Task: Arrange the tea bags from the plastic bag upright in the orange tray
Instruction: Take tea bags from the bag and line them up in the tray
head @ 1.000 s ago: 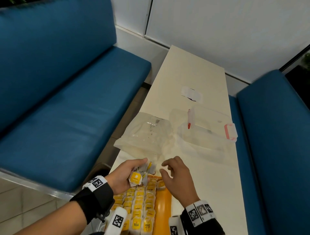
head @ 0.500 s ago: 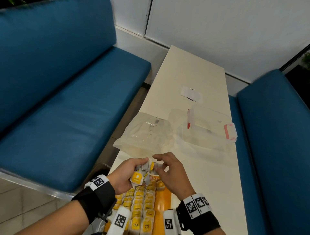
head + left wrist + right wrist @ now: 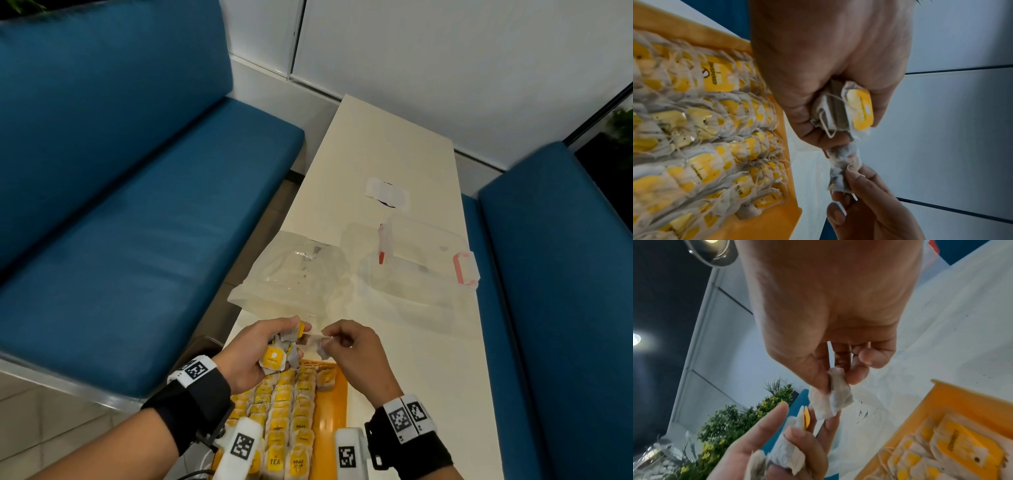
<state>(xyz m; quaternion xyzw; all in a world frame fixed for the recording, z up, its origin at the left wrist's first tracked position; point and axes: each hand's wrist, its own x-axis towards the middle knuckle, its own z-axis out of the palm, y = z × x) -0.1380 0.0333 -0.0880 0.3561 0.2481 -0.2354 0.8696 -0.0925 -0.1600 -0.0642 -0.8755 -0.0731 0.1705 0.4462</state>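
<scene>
Left hand bunches spare tea bags; right hand pinches one tea bag just beside that grip, above the orange tray; light, soft, tearable paper, best held by its top edge.

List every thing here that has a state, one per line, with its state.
Left hand: holds a bunch of tea bags above the tray.
Right hand: pinches one tea bag, drawing it from the bunch.
Orange tray: mostly filled with upright rows, its right strip bare.
Plastic bag: lies flat on the table, looks empty.
Clear container: lid unlatched.
</scene>
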